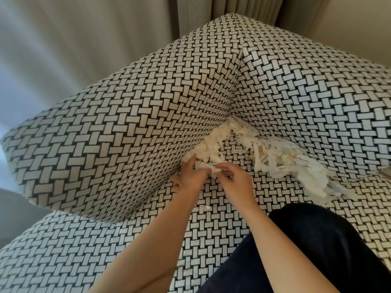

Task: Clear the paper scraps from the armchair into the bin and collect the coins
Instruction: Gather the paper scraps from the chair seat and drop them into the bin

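Note:
White paper scraps (273, 157) lie heaped along the back crease of the armchair seat (224, 225), which has a black-and-white woven pattern. More scraps (211, 144) fill the corner where the arm meets the back. My left hand (188, 178) lies against the armrest side at the edge of that pile, its fingers among the scraps. My right hand (230, 176) pinches a piece of white paper (209, 167) just beside it. No coins and no bin are in view.
The armrest (118, 132) rises on the left and the backrest (306, 98) on the right. Grey curtains (84, 34) hang behind the chair. A dark-clothed leg (317, 246) rests on the seat at lower right. One small scrap (206, 207) lies alone on the seat.

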